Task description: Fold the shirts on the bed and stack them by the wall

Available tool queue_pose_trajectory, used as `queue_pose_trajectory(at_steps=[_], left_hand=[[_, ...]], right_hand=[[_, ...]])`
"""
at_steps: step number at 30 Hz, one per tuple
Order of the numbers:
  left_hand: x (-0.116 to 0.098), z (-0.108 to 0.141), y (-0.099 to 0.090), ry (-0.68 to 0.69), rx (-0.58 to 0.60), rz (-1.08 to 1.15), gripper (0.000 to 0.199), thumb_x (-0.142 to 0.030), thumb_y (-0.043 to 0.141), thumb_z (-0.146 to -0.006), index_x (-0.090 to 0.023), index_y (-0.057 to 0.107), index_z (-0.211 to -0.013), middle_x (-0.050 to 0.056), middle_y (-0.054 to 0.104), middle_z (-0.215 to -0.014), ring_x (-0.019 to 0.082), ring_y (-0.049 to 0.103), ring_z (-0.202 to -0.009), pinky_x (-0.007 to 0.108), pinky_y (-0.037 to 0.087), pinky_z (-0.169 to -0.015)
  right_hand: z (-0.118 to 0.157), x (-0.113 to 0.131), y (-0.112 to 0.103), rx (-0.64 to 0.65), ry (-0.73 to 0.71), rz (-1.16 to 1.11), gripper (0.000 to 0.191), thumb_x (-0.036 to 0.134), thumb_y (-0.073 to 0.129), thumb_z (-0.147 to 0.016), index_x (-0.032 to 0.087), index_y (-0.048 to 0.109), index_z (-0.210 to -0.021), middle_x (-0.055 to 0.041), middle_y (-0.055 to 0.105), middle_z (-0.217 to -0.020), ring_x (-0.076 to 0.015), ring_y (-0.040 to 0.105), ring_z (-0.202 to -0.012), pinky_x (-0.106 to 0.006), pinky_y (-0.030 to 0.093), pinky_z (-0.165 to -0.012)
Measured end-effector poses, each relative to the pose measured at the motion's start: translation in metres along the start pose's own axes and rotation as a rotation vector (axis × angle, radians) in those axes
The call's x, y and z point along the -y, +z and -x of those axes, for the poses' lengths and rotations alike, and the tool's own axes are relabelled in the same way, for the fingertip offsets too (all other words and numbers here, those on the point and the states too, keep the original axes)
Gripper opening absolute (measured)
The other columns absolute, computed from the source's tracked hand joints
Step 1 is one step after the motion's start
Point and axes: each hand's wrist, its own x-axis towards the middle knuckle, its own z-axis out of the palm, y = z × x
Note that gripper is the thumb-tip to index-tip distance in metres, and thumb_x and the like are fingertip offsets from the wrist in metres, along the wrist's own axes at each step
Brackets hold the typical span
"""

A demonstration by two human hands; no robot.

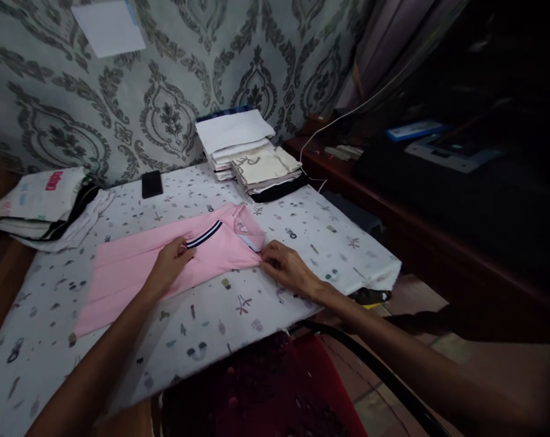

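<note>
A pink polo shirt (133, 267) lies partly folded on the patterned cloth of the table, its collar pointing to the far right. One sleeve with a dark and white striped cuff is turned in across the body. At that cuff's near end, my left hand (171, 261) pinches the sleeve fabric. My right hand (286, 267) grips the shirt's edge close to the collar, with thumb and fingers pressed together. Both hands rest low over the table, and the fabric inside the fingers is mostly hidden.
Folded clothes (238, 136) are stacked at the back, beside another folded pile (268, 167). A black phone (152, 184) lies near the wall. More folded cloth (42, 203) sits at the far left. A red chair (266, 388) stands before the table's near edge.
</note>
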Motion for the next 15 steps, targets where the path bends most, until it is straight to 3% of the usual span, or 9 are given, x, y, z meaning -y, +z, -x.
queue_pose_trajectory(at_steps=[10, 15], left_hand=[[-0.008, 0.005, 0.002, 0.058, 0.008, -0.393, 0.026, -0.044, 0.053, -0.085, -0.022, 0.057, -0.099, -0.003, 0.057, -0.066, 0.018, 0.055, -0.065, 0.027, 0.031, -0.058], [-0.013, 0.011, -0.011, 0.065, 0.004, -0.503, 0.033, -0.046, 0.043, -0.093, -0.023, 0.054, -0.115, -0.001, 0.063, -0.072, 0.021, 0.059, -0.069, 0.028, 0.033, -0.057]], right_hand=[[-0.008, 0.001, 0.005, -0.012, 0.134, 0.238, 0.024, 0.019, 0.052, -0.089, 0.020, 0.049, -0.065, -0.0031, 0.058, -0.082, -0.0136, 0.053, -0.066, -0.028, 0.041, -0.064], [-0.003, 0.003, 0.005, -0.067, 0.127, 0.303, 0.018, 0.023, 0.053, -0.089, 0.020, 0.056, -0.072, -0.0031, 0.059, -0.083, -0.0137, 0.054, -0.063, -0.028, 0.042, -0.060]])
